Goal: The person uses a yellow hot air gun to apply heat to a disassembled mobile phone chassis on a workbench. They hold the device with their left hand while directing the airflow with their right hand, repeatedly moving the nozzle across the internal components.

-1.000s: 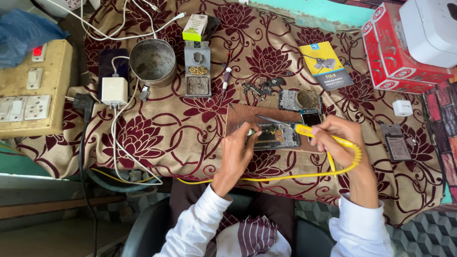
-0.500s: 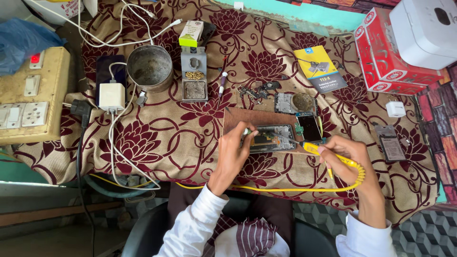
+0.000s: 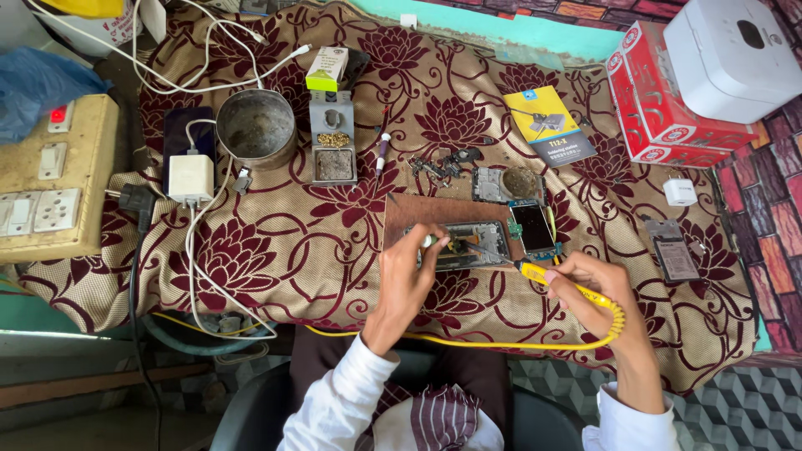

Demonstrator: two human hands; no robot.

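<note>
An opened phone body [image 3: 476,244] lies on a brown board [image 3: 409,215] on the floral cloth. My left hand [image 3: 409,271] rests on the phone's left end and pinches a small white-tipped piece against it. My right hand [image 3: 597,288] grips a yellow soldering iron [image 3: 535,271], its thin tip reaching left onto the phone's inside. The iron's yellow coiled cord [image 3: 614,321] loops round my right wrist and runs left along the table edge. A small circuit board with a dark screen [image 3: 533,227] lies just right of the phone.
A metal tin [image 3: 255,125], a solder holder stand [image 3: 332,149], a white charger [image 3: 190,177] with cables and a switchboard [image 3: 50,179] sit at left. A yellow-blue booklet [image 3: 550,125], red boxes [image 3: 660,92], a white device [image 3: 735,54] and a phone part [image 3: 672,257] lie at right.
My right hand has drawn the iron a little lower and to the right, with the tip still on the phone. My left hand stays on the phone's left end.
</note>
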